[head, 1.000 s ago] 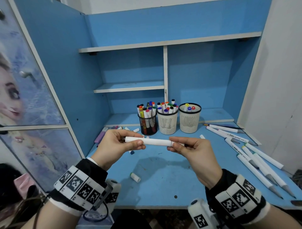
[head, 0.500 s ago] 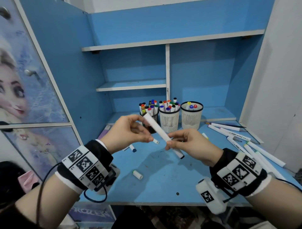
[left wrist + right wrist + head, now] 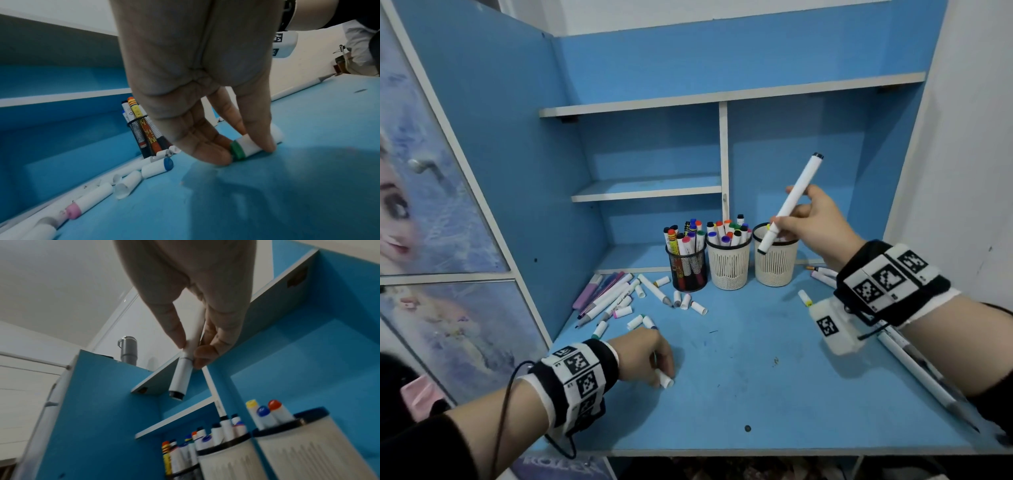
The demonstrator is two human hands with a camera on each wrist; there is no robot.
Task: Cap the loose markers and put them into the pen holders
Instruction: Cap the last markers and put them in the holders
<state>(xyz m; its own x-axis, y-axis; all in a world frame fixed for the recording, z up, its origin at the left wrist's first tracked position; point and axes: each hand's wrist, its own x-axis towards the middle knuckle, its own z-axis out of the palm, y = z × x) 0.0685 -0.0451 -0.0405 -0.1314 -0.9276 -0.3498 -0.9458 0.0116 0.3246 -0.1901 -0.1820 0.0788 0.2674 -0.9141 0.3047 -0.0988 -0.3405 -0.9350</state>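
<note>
While the left hand (image 3: 645, 354) is pinching a green-ended cap (image 3: 252, 145) at lower left, the right hand (image 3: 813, 226) is gripping a white marker (image 3: 791, 202) at centre right.

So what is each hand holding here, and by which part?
Right hand pinches a white marker on its barrel just above the lower cap. Left hand pinches a green-banded cap by its white body, on the desk.

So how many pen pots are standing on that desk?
3, in a row at the back: black mesh pot leftmost, white slotted pot in the middle, another white slotted pot rightmost.
</note>
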